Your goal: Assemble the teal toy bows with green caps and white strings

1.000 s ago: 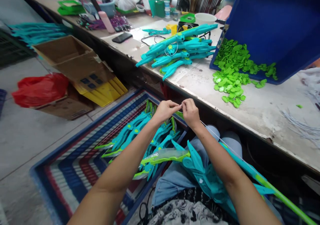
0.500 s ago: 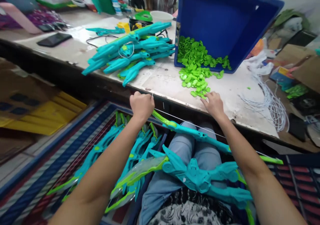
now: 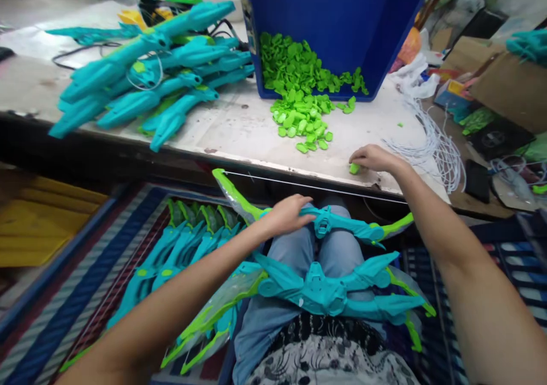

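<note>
My left hand (image 3: 290, 213) is closed around the middle of a toy bow (image 3: 352, 229), teal with green curved tips and a white string stretched between them. The bow lies level above my knees, just below the table edge. Over the table's front edge, my right hand (image 3: 372, 158) pinches a small green plastic piece (image 3: 354, 168) between its fingertips. Left of that hand, a pile of similar green pieces (image 3: 303, 114) spills out of a tipped blue bin (image 3: 342, 26). More teal-and-green bows (image 3: 325, 297) rest across my lap.
Teal bow parts (image 3: 171, 60) are stacked on the table (image 3: 239, 131) at left. A bundle of white strings (image 3: 444, 151) hangs over its right side. Several bows (image 3: 171, 259) lean in a row at my left. Cardboard boxes (image 3: 508, 89) stand at the far right.
My left hand has shifted from the bow's left end to its middle, and the bow has turned. My right hand has moved right, off the pile's edge, with a green piece. The view has swung right.
</note>
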The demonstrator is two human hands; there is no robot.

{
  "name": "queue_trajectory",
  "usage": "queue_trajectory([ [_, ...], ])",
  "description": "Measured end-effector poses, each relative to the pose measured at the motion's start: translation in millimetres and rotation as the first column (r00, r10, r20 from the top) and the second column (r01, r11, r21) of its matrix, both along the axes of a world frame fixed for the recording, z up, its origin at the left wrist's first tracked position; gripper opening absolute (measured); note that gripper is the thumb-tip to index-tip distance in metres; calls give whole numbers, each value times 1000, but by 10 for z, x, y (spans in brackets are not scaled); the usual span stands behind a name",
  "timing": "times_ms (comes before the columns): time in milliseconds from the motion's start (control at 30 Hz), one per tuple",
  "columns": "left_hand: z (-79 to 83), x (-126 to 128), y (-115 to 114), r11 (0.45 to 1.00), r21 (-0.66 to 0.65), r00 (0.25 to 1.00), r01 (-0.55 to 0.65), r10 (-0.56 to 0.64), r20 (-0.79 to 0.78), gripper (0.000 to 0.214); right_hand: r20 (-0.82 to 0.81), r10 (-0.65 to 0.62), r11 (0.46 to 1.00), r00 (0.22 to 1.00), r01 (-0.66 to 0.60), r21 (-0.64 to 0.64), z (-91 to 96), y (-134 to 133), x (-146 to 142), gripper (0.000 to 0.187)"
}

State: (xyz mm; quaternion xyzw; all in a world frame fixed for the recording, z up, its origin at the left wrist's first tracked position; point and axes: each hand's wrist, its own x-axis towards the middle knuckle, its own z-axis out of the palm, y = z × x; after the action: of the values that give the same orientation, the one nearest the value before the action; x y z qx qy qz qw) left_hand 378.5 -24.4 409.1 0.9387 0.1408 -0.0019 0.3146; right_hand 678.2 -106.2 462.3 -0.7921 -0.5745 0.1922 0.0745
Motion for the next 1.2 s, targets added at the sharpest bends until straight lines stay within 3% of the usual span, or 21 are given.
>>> queue_trajectory([
  [67, -137, 230, -131, 997, 11, 990, 75, -73, -121, 56, 72, -25, 995, 997, 18, 94, -91, -100, 30, 21],
  [167, -256, 483, -143, 992, 12, 961, 126, -119, -248, 47, 146, -105, 954, 984, 58, 294, -279, -228, -26, 26],
  [267, -286, 620, -51, 991, -70, 959, 112, -126, -253, 39, 163, -51, 924, 985, -15, 382, -417, -338, -80, 25],
  [367, -296, 697, 32, 962, -242, 966, 123, -172, -191, 30, 164, -52, 887, 985, -30, 461, -468, -462, -184, 19],
  [467, -317, 743, 81, 874, -460, 962, 155, -240, -132, 21, 123, -50, 793, 991, -36, 608, -530, -681, -515, 21],
  [533, -331, 755, 102, 820, -552, 961, 150, -252, -113, 20, 95, 54, 743, 994, -104, 661, -647, -878, -853, 26],
  [633, -346, 754, 117, 765, -635, 970, 109, -221, -100, 20, 74, 205, 724, 976, -202, 660, -930, -1144, -1315, 23],
  [767, -370, 749, 109, 725, -685, 978, 77, -190, -90, 19, 60, 189, 720, 980, -180, 670, -1228, -1260, -1545, 21],
  [900, -408, 744, 100, 729, -679, 983, 89, -174, -58, 20, 47, 178, 744, 983, -166, 647, -1277, -1222, -1534, 20],
  [1100, -427, 720, 81, 758, -638, 976, 136, -211, -44, 27, 4, 45, 753, 999, -37, 657, -1262, -1214, -1575, 11],
  [1200, -430, 709, 26, 840, -523, 976, 144, -208, -65, 34, -62, -87, 778, 994, 106, 619, -1257, -1187, -1608, 18],
])
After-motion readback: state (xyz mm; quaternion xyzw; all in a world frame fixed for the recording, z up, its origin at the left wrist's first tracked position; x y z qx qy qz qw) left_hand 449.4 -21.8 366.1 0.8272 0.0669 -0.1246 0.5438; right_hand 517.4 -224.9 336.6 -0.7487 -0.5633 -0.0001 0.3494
